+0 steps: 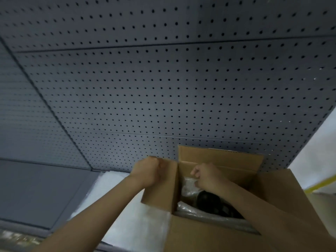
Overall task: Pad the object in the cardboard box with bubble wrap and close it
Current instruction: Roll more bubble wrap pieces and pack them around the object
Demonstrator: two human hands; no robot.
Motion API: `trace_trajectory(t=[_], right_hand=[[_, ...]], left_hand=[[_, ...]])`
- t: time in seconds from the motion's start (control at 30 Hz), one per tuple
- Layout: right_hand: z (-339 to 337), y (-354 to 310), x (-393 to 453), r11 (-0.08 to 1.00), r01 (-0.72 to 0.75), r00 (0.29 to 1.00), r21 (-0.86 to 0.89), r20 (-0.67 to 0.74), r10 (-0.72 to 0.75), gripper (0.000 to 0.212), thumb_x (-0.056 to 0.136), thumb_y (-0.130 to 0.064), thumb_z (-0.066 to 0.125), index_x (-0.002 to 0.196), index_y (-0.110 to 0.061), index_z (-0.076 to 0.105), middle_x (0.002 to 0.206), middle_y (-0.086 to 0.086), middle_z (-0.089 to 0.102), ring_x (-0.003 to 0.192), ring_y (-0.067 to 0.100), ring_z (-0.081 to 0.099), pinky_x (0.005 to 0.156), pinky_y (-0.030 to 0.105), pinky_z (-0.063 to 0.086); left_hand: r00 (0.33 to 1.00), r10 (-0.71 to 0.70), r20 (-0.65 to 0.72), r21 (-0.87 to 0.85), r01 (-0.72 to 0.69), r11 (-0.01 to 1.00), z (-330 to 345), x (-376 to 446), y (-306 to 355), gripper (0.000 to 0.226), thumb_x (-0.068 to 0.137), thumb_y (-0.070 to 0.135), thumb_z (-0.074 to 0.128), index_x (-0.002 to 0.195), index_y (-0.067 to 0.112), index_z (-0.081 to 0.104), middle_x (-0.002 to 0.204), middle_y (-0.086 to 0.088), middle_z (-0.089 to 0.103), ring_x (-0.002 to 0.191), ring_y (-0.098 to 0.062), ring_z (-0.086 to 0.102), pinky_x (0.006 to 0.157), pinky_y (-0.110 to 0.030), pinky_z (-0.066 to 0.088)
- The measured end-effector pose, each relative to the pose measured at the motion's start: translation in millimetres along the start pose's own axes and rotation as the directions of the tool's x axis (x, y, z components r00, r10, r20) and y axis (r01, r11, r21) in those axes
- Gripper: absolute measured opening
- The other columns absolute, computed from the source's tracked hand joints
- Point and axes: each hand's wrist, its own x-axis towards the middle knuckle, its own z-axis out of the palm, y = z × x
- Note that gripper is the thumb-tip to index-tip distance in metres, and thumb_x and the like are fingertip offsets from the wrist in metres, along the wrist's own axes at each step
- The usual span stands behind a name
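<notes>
**A:** What does the head camera show?

**B:** It looks down along two bare forearms to an open cardboard box (209, 231) at the lower right. Its flaps stand up. Behind it rises a grey pegboard wall (163, 84) dotted with holes, filling most of the picture.

**A:** Where is the object to be padded?

**B:** Inside the box, low down. A dark object (209, 200) shows there; its shape is too blurred to name. Clear bubble wrap (189, 188) lies around it, against the far wall and along the near edge of the opening.

**A:** What is the left hand doing?

**B:** The left hand (148, 172) is at the top edge of the box's left flap (160, 195). Its fingers are curled tight over that edge and grip it. The flap stands upright.

**A:** And the right hand?

**B:** The right hand (206, 177) reaches down into the box, above the dark object. Its fingers are bent and pinch the bubble wrap near the far wall.

**A:** Anything else nearby?

**B:** A pale sheet of bubble wrap (131, 220) lies flat on the grey surface (36, 193) just left of the box, passing under the left forearm. The back flap (220, 155) stands against the pegboard wall. A yellow stripe (321, 182) shows at the far right edge.
</notes>
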Motion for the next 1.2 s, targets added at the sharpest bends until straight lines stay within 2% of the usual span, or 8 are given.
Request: trace_trajectory(t=[0.23,0.37,0.5,0.57,0.77,0.9,1.07,1.2], right_hand=[[31,-90,7,0.917,-0.047,0.992,-0.395,-0.128,-0.004,0.028,0.088,-0.002,0.046,0.101,-0.018,0.064,0.101,0.003,0.065,0.091,0.019,0.064,0.074,0.029,0.054],[61,-147,12,0.899,-0.118,0.983,-0.421,-0.18,0.045,0.03,0.086,0.003,0.042,0.099,-0.017,0.061,0.101,0.004,0.061,0.098,0.022,0.062,0.069,0.028,0.046],[94,-197,10,0.876,-0.161,0.947,-0.456,-0.321,0.006,0.026,0.082,-0.009,0.049,0.092,-0.025,0.067,0.078,-0.005,0.065,0.069,0.017,0.06,0.063,0.025,0.051],[112,-221,6,0.895,-0.142,0.953,-0.423,-0.302,0.009,0.026,0.088,-0.007,0.047,0.093,-0.021,0.067,0.082,-0.004,0.065,0.07,0.014,0.055,0.058,0.021,0.046],[175,-234,17,0.933,-0.177,0.98,-0.314,-0.147,0.137,0.029,0.094,-0.009,0.046,0.119,-0.017,0.057,0.122,0.001,0.059,0.113,0.018,0.055,0.094,0.025,0.042],[211,-205,31,0.89,-0.271,0.959,-0.367,-0.03,0.28,0.033,0.093,-0.013,0.046,0.126,-0.014,0.046,0.128,0.008,0.051,0.115,0.023,0.05,0.091,0.032,0.046],[242,-161,36,0.803,-0.48,0.859,-0.354,-0.004,0.511,0.047,0.094,-0.022,0.048,0.138,-0.015,0.035,0.144,0.011,0.03,0.129,0.03,0.034,0.102,0.04,0.038],[265,-131,37,0.815,-0.5,0.841,-0.291,0.062,0.538,0.057,0.094,-0.03,0.045,0.146,-0.017,0.026,0.152,0.01,0.023,0.136,0.028,0.03,0.109,0.037,0.034]], left_hand=[[0.999,-0.037,0.034,0.051,0.035,0.998,-13,-27,-103,0.034,0.084,0.02,0.06,0.118,0.025,0.06,0.12,0.002,0.063,0.104,-0.02,0.063,0.088,-0.033,0.052],[0.997,-0.014,0.078,0.085,0.008,0.996,-20,-42,-173,0.034,0.087,0.02,0.061,0.12,0.022,0.058,0.123,0.0,0.061,0.107,-0.021,0.062,0.089,-0.033,0.051],[0.991,-0.015,0.133,0.088,0.004,0.996,-22,-57,-240,0.037,0.086,0.02,0.061,0.123,0.022,0.058,0.123,0.0,0.061,0.107,-0.02,0.062,0.089,-0.033,0.051],[0.985,-0.028,0.17,0.088,0.013,0.996,-18,-64,-263,0.038,0.086,0.02,0.061,0.123,0.023,0.057,0.123,0.0,0.061,0.106,-0.02,0.062,0.09,-0.034,0.052],[0.962,-0.033,0.271,0.053,0.019,0.998,17,-72,-297,0.036,0.089,0.022,0.057,0.125,0.024,0.055,0.129,0.0,0.055,0.114,-0.019,0.057,0.091,-0.028,0.046],[0.931,-0.021,0.365,-0.006,0.025,1.0,51,-71,-295,0.036,0.09,0.023,0.056,0.125,0.023,0.054,0.128,-0.001,0.056,0.11,-0.019,0.059,0.088,-0.026,0.047],[0.893,0.031,0.448,-0.036,-0.017,0.999,86,-60,-278,0.036,0.092,0.027,0.052,0.127,0.022,0.052,0.131,-0.001,0.053,0.113,-0.02,0.056,0.089,-0.029,0.046],[0.857,0.08,0.51,-0.089,-0.041,0.995,107,-51,-256,0.037,0.093,0.026,0.051,0.13,0.018,0.052,0.132,-0.005,0.052,0.115,-0.022,0.054,0.093,-0.029,0.043]])
